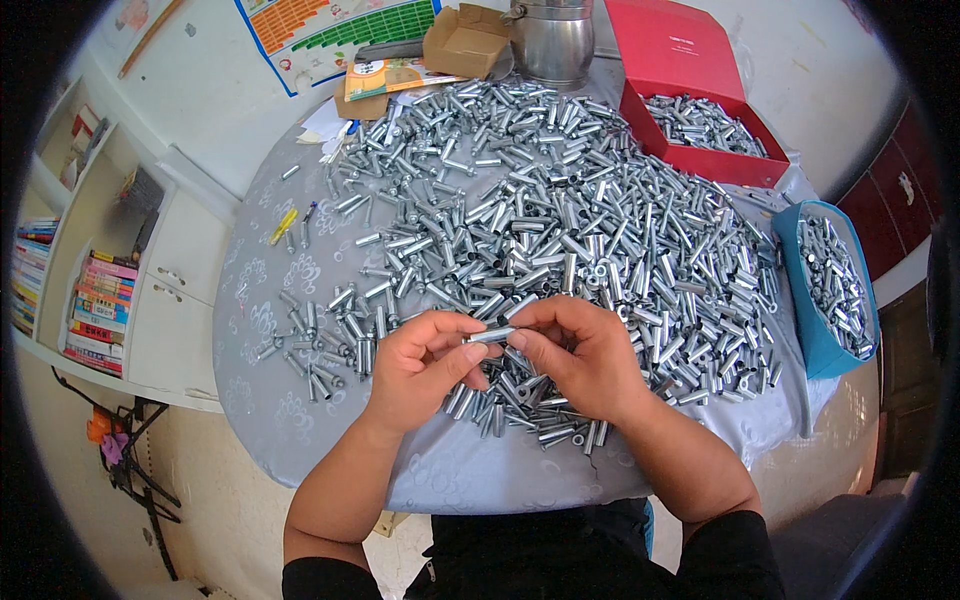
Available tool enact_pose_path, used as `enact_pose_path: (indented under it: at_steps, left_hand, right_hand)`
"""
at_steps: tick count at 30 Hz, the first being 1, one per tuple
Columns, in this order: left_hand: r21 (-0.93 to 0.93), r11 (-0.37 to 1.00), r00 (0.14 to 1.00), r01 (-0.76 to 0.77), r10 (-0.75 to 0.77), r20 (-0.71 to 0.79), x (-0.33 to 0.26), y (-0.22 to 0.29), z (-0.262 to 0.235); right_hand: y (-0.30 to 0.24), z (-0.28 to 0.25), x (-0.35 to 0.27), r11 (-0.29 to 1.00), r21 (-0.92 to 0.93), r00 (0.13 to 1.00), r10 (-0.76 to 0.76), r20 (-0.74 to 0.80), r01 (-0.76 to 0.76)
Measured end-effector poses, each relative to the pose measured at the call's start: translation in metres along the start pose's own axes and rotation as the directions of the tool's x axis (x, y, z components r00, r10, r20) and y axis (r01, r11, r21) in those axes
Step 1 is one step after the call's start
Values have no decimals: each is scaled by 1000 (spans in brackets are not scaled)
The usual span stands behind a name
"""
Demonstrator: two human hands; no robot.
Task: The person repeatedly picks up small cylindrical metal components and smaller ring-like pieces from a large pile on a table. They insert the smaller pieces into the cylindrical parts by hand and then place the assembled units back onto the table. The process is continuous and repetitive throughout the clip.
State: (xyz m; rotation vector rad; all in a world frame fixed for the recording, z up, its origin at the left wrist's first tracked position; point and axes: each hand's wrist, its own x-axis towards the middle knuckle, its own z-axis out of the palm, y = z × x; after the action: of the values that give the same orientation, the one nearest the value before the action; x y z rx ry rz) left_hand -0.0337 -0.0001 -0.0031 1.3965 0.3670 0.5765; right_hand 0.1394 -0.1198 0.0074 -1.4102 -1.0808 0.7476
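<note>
Between my two hands, near the table's front edge, is a short silvery anchor sleeve [490, 335], lying nearly level. My left hand [425, 365] pinches its left end between thumb and fingers. At the other end, the thumb and forefinger of my right hand [585, 360] close on it. Whether a bolt sits inside the sleeve cannot be made out. Beneath and beyond both hands spreads a large heap of loose metal sleeves and bolts [620, 235]. A smaller scatter of finished-looking anchors [315, 375] lies left of my left hand.
A red box [700, 168] and a teal fabric bin [815, 335], both filled with metal parts, stand at the right. At the back are a metal pot [552, 45] and an open cardboard box [465, 45]. A yellow pen [284, 226] lies on the grey tablecloth [260, 330].
</note>
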Motion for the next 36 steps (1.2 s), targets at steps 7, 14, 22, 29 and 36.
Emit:
enact_pose_path:
  at_steps: [7,14,22,29,36]
  left_hand:
    - [11,1000,1000,-9,9,-8,1,-1,0]
    - [39,999,977,-14,22,-214,3,4,0]
    - [50,997,990,-66,72,-121,2,4,-6]
    - [30,997,984,-75,79,-161,4,12,-3]
    - [697,716,957,41,174,-234,3,16,-33]
  right_hand:
    - [3,5,0,991,132,999,3,-34,2]
    - [10,-2,3,999,38,992,9,-126,-4]
    - [6,-1,3,998,-7,991,-66,-120,66]
    - [-4,-2,1,938,299,985,171,33,-173]
    - [0,-8,10,895,445,928,180,-325,-18]
